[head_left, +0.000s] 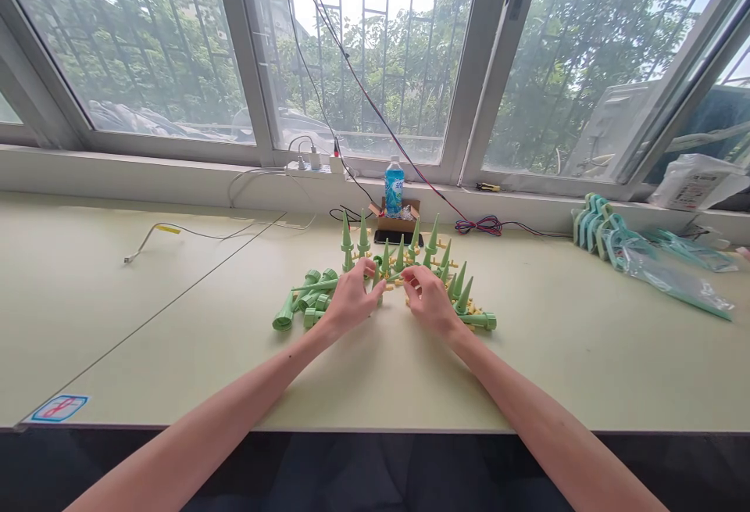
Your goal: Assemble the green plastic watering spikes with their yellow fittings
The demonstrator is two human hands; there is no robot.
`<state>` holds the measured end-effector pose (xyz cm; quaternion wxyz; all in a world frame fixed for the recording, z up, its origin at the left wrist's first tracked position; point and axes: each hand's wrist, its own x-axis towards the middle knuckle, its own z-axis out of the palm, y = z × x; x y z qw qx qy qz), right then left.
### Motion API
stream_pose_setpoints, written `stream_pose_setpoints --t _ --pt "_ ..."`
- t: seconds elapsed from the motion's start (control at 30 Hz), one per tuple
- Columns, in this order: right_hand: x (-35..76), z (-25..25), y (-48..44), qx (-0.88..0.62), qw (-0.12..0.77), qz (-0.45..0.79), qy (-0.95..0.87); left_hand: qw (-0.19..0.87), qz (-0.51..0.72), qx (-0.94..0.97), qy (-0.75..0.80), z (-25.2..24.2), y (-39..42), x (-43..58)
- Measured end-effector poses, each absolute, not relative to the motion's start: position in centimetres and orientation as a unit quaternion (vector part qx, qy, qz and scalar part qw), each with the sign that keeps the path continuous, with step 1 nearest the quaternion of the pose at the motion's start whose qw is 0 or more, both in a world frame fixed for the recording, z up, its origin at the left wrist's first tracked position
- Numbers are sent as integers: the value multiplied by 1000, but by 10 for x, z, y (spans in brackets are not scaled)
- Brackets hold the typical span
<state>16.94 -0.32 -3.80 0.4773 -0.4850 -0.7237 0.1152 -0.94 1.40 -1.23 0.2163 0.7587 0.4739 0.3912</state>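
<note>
At the middle of the table, my left hand (351,298) is closed around a green plastic watering spike (376,277), held tip up, with a small yellow valve (388,288) sticking out beside the thumb. Just to the right, my right hand (430,298) has its thumb and fingers drawn together near that spike; what they pinch is too small to make out. Several green spikes (432,238) with yellow valves stand upright behind both hands. Loose green tubes with caps (284,315) lie left of my left hand. Another green piece (485,321) lies beside my right wrist, near yellow valves (472,308).
A blue-labelled bottle (394,190) stands by a small cardboard box (398,223), with a black phone (398,238) in front. Cables (480,225) run along the window ledge. Green hangers (598,227) and plastic bags (673,270) lie at the right. A white cable (141,245) lies at the left.
</note>
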Motion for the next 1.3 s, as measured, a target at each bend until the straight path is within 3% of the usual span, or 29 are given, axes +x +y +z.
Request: stream_pose_setpoints --t 0.4,0.87,1.3 --pt "166 -37 -6 -454 488 179 -724 268 359 772 451 -12 14 -9" --pt "166 -36 -8 -451 429 200 -757 261 339 791 438 -18 18 -9" --pt "167 -38 -6 -477 439 212 -731 275 343 792 424 -19 18 -10"
